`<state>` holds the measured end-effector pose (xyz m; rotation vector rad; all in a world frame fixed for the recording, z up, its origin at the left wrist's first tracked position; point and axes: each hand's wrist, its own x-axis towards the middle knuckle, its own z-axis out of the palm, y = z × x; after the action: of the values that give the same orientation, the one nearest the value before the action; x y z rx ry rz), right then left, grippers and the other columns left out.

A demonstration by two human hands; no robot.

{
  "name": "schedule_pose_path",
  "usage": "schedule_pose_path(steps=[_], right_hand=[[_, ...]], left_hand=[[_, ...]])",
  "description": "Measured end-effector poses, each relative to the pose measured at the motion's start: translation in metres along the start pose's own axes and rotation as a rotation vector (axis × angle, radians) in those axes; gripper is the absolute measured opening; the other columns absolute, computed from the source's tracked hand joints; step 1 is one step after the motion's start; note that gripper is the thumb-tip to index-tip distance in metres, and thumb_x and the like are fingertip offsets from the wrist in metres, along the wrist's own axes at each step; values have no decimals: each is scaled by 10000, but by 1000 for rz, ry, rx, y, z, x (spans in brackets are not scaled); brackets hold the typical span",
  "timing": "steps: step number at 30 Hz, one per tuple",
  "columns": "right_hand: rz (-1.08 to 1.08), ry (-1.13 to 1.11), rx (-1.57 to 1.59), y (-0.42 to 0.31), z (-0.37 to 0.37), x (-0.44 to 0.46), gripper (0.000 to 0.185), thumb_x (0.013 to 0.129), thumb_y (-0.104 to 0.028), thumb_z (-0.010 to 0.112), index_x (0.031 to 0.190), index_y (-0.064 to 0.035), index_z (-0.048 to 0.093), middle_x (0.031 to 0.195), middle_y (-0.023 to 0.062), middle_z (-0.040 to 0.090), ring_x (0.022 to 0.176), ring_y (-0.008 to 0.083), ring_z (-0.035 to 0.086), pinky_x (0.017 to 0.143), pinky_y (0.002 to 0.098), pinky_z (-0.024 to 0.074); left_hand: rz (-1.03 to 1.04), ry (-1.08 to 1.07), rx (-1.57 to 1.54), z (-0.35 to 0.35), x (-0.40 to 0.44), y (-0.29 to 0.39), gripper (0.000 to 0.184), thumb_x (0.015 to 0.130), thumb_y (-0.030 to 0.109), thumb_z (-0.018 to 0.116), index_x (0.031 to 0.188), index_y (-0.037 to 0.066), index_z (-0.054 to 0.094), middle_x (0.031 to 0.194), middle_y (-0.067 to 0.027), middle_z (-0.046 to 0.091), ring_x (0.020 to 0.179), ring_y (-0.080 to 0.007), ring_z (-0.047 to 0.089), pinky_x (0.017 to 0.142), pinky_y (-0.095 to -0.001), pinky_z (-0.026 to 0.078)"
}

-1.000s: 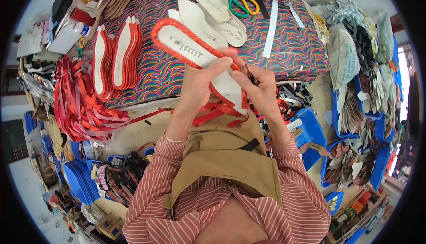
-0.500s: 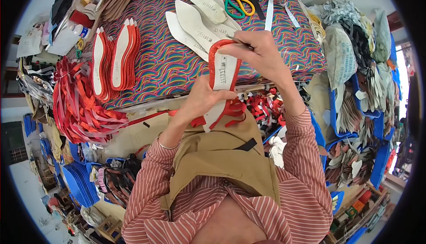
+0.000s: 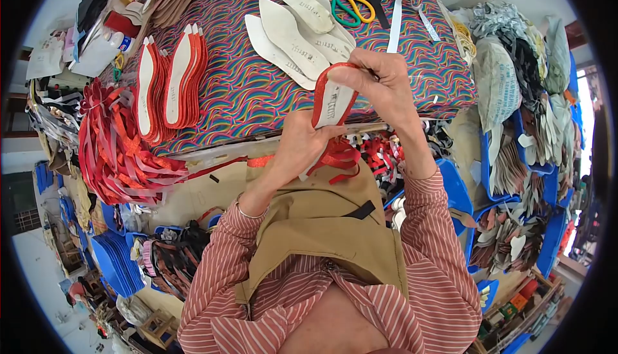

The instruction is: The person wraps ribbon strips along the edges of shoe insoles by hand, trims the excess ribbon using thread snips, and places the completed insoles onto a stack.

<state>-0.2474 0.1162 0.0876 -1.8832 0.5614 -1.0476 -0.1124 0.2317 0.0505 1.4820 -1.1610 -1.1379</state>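
Note:
A white insole with a red edging strip (image 3: 331, 104) is held over the table's front edge, its rounded end up. My left hand (image 3: 299, 144) is closed round its lower part, with the thumb across it. My right hand (image 3: 380, 83) pinches the rounded top end; something small and dark shows between its fingers, too hidden to name. Loose red strips (image 3: 336, 157) hang below the insole beside my left hand. Plain white insoles (image 3: 293, 41) lie overlapping on the patterned cloth just beyond my hands.
Two stacks of red-edged insoles (image 3: 183, 80) lie at the left, above a bundle of red strips (image 3: 122, 151). Scissors with green and yellow handles (image 3: 353, 9) lie at the back, near a white tape (image 3: 395, 25). Blue trays (image 3: 454, 183) and a scrap pile (image 3: 380, 151) are at the right.
Since one second ago, the insole has turned from slanting left to nearly upright. My right hand has moved up to its rounded end, and my left hand has gone lower on it.

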Motion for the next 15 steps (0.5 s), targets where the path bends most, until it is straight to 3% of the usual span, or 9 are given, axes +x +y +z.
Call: schedule_pose_path(steps=[4,8,13,15], right_hand=[[113,109,247,12,7,-6,334,873,-146,713,623,-4,542,547,-33,394,533,77,297,496,233,274],[166,125,286,15,13,-10,223,877,-130,704,723,-14,594,608,-50,458,566,55,343,520,209,288],[227,386,407,1,46,-21,115,876,-109,692,866,-21,619,704,-41,521,610,48,390,547,192,312],[261,387,406,2,51,-33,109,873,-100,685,911,-22,620,747,-32,545,622,48,405,559,187,320]], left_hand=[[-52,-87,31,-4,1,4,145,842,96,668,799,-42,667,691,-69,648,578,-119,534,532,-249,418],[-103,-76,-562,-12,4,37,231,974,198,583,921,-1,687,825,-78,704,701,-124,617,634,-231,480],[199,248,-201,-1,15,2,408,1050,319,442,960,-3,675,849,-87,703,674,-106,607,607,-214,469],[192,279,-268,3,20,3,390,1047,318,447,948,6,660,795,-68,670,645,-102,579,591,-216,455]])
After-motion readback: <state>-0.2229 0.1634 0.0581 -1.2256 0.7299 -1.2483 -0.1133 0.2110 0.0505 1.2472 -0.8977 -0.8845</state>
